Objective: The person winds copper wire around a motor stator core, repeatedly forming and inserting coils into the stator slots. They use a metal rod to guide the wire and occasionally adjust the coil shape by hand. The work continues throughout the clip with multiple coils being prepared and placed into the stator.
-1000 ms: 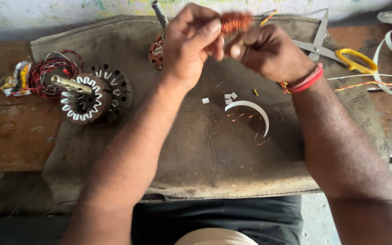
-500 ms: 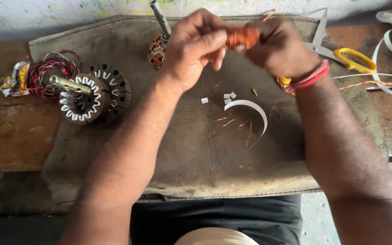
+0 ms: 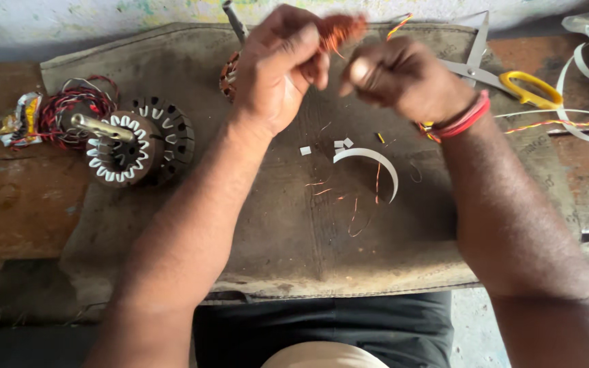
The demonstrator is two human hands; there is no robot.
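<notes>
Brown cloth mat (image 3: pixel 172 272), left hand (image 3: pixel 277 68) grip pinching copper coil (image 3: pixel 341 28), right hand (image 3: pixel 403 78) grip clenched

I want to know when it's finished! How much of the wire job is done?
Looks partway. Done: snipped wire bits and a curved white strip lie on the cloth. In hand: the left hand holds a blurry bunch of copper wire, with the right hand closed beside it. Left: the round metal motor core sits apart, its slots showing no copper.
</notes>
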